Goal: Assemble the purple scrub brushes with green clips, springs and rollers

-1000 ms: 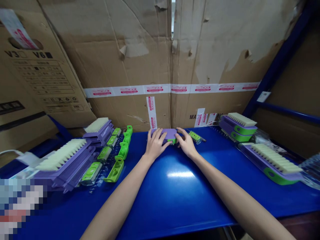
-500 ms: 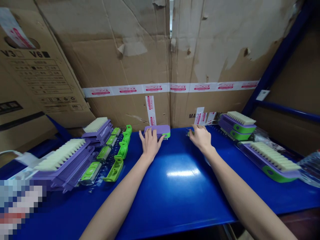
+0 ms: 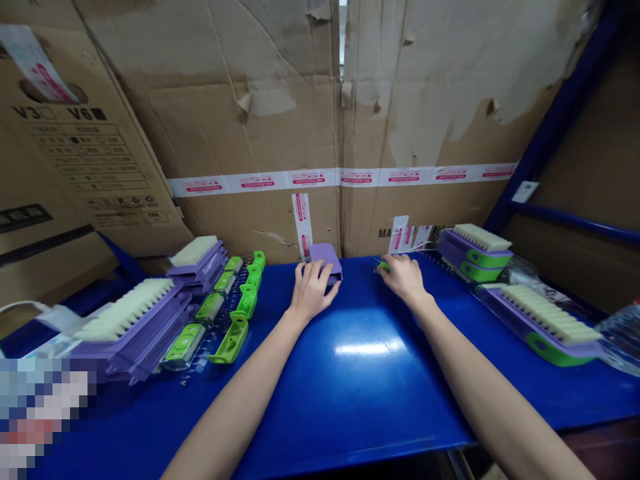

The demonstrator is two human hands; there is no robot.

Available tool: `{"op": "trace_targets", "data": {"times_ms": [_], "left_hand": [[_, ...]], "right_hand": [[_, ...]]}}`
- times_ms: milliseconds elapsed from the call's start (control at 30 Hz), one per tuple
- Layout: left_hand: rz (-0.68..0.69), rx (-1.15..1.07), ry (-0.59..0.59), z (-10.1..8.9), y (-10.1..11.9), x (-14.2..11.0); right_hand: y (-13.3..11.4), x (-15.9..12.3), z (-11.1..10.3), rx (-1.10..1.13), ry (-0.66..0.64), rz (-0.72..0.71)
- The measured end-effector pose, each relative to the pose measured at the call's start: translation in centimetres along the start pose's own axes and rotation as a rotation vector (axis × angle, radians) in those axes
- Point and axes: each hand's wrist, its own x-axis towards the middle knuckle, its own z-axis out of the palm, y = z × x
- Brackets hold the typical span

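Note:
My left hand (image 3: pixel 311 291) grips a purple block-shaped brush part (image 3: pixel 326 257) at the back of the blue table (image 3: pixel 350 373), its fingers laid over the near end. The part now points away from me, towards the cardboard. My right hand (image 3: pixel 404 277) is a little to the right, fingers curled over a small green piece (image 3: pixel 383 266) lying on the table. Both forearms reach forward from the near edge.
Purple brushes with pale bristles (image 3: pixel 130 320) and a row of green handle pieces (image 3: pixel 235 313) lie at the left. More finished purple-and-green brushes (image 3: pixel 545 323) lie at the right. Large cardboard boxes (image 3: pixel 340 133) wall off the back. A blue rack post (image 3: pixel 550 127) rises at the right.
My right hand let go of the purple part and moved right to the green piece. My left hand has turned the purple part from lying crosswise to pointing away.

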Motion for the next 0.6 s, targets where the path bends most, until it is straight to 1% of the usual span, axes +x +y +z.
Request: {"op": "trace_targets", "data": {"times_ms": [133, 367, 533, 600], "left_hand": [[-0.048, -0.012, 0.011, 0.25, -0.15, -0.06], [-0.023, -0.039, -0.026, 0.5, -0.21, -0.12], [-0.021, -0.017, -0.032, 0.34, -0.16, -0.09], [-0.02, -0.01, -0.034, 0.3, -0.17, -0.08]], "right_hand": [[0.0, 0.06, -0.07, 0.025, 0.017, -0.006], [-0.15, 0.05, -0.59, 0.059, 0.082, 0.006], [-0.02, -0.02, -0.34, 0.069, 0.02, 0.029], [0.11, 0.03, -0.35, 0.099, 0.038, 0.031]]}}
